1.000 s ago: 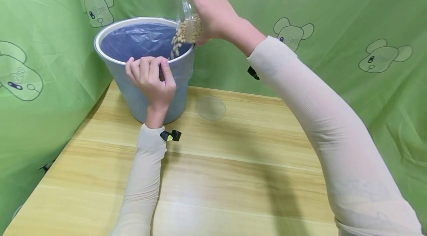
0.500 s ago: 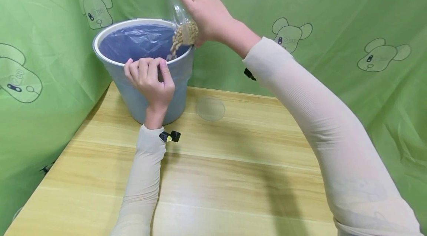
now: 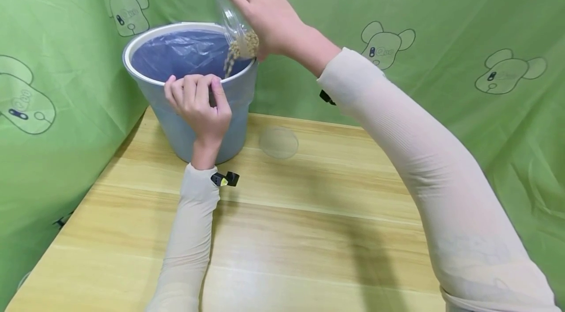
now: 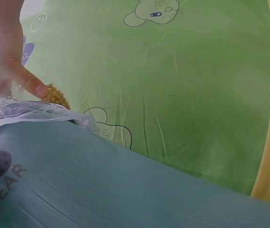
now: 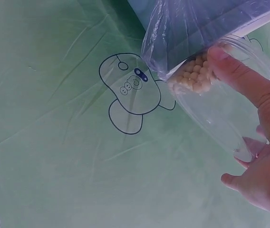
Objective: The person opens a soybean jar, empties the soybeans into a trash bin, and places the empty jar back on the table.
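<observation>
Our right hand (image 3: 269,17) grips the tilted jar (image 3: 231,20); left hand (image 3: 196,101) pinches the bin (image 3: 194,106) rim. Beans (image 3: 240,47) fall near the right rim, so some could spill outside.

walls: green cloth (image 3: 441,3) (bear prints) | furniture: light wooden table (image 3: 309,233)
</observation>
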Demonstrator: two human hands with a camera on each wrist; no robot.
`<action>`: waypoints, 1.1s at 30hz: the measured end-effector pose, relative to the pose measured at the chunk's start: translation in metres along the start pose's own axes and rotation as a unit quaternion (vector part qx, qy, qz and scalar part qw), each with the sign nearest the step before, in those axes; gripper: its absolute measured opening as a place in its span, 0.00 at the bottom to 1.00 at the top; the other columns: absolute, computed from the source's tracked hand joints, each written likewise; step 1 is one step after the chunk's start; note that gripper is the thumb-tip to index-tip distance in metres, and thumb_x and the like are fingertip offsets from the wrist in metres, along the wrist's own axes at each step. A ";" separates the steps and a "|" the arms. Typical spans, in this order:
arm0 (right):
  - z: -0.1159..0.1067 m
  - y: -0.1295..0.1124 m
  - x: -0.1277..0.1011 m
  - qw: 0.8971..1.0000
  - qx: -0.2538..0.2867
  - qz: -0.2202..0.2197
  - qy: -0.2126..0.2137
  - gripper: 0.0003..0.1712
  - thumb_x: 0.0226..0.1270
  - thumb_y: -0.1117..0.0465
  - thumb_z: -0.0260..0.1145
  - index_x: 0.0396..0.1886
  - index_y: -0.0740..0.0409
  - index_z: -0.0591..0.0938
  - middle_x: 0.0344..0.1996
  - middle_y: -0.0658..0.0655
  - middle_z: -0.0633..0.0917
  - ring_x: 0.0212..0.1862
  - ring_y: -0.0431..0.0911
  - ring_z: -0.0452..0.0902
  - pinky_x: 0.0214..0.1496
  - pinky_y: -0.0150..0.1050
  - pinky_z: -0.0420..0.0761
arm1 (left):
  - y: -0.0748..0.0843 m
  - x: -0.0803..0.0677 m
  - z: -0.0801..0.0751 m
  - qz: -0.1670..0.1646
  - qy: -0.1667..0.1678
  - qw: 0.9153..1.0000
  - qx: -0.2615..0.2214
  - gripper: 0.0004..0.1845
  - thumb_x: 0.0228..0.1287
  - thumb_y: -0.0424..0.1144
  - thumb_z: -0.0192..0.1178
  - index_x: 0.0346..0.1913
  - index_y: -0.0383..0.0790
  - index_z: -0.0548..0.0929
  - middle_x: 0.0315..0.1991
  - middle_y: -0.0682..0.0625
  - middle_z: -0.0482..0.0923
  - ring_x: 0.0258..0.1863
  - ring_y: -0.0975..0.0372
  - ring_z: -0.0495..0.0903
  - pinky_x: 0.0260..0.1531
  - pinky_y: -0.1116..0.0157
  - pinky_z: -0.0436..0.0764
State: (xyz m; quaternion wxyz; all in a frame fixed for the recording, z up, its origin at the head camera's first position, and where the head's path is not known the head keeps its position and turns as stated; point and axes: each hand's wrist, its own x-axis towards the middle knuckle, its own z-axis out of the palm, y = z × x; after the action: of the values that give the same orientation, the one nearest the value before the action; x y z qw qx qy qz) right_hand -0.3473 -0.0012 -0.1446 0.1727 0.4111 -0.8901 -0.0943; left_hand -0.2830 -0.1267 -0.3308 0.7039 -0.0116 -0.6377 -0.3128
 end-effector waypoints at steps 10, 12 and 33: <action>0.000 -0.003 0.002 1.000 -0.002 -0.007 -0.002 0.80 0.34 0.55 0.89 0.83 0.55 0.47 0.81 0.61 0.53 0.83 0.58 0.43 0.83 0.62 0.41 | -0.001 0.001 -0.001 0.000 0.003 1.000 0.000 0.15 0.70 0.41 0.54 0.27 0.37 0.81 0.27 0.43 0.76 0.37 0.47 0.71 0.70 0.48 0.61; 0.001 -0.004 0.002 1.000 -0.003 -0.010 0.000 0.80 0.34 0.55 0.89 0.83 0.55 0.47 0.81 0.61 0.53 0.83 0.58 0.43 0.82 0.62 0.42 | -0.001 0.001 -0.001 0.000 0.003 1.000 0.000 0.15 0.70 0.41 0.54 0.27 0.37 0.81 0.27 0.43 0.76 0.38 0.47 0.71 0.70 0.48 0.61; 0.007 -0.013 0.001 0.998 -0.052 -0.039 0.001 0.72 0.44 0.63 0.84 0.83 0.52 0.48 0.82 0.61 0.51 0.84 0.58 0.40 0.83 0.62 0.41 | 0.001 -0.001 0.000 0.003 -0.003 1.000 0.000 0.15 0.70 0.41 0.55 0.27 0.37 0.81 0.28 0.43 0.77 0.37 0.48 0.71 0.71 0.51 0.59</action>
State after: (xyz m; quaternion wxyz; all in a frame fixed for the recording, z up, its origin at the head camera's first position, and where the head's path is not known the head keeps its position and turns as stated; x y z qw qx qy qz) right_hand -0.3415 -0.0101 -0.1550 0.1909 0.4358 -0.8673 -0.1464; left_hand -0.2823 -0.1257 -0.3318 0.7025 -0.0146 -0.6400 -0.3109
